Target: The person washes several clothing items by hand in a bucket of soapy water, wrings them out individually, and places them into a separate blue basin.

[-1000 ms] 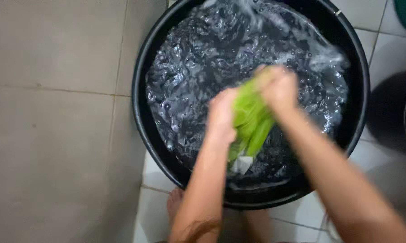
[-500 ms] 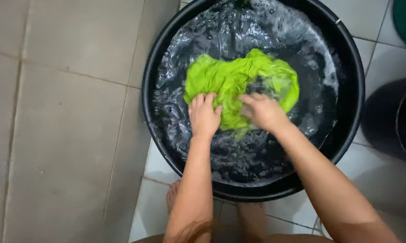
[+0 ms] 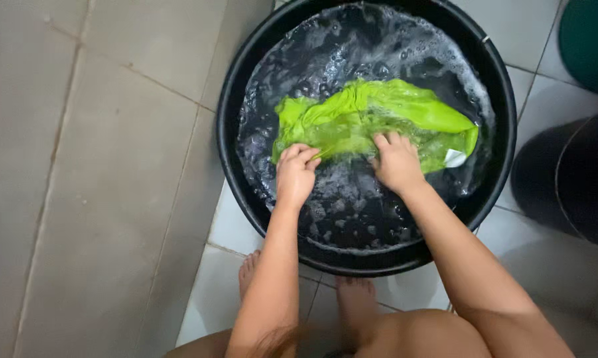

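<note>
The tiled floor fills the left of the head view, large beige tiles giving way to smaller white ones under the person. On the white tiles stands one round black basin, filled with foamy, rippled water. At the right edge sit one dark bucket and, above it in the corner, part of one green container, both apart from the basin.

In the water lies one bright green cloth, spread wide across the middle of the basin, wet and creased, partly under the surface. One small white tag shows at its right end.

Two bare forearms reach in from the bottom of the view over the near rim of the basin, angled forward and slightly toward each other. The left hand is curled, knuckles up, its fingers bunched into a fist on the near left edge of the cloth, gripping a fold of it. The right hand lies palm down with fingers bent, pressing and pinching the near middle of the cloth at the water line. The two hands are apart from each other, with foam between them.

Two bare feet stand on the white tiles just beside the near wall of the basin, with a bare knee low in the view.
</note>
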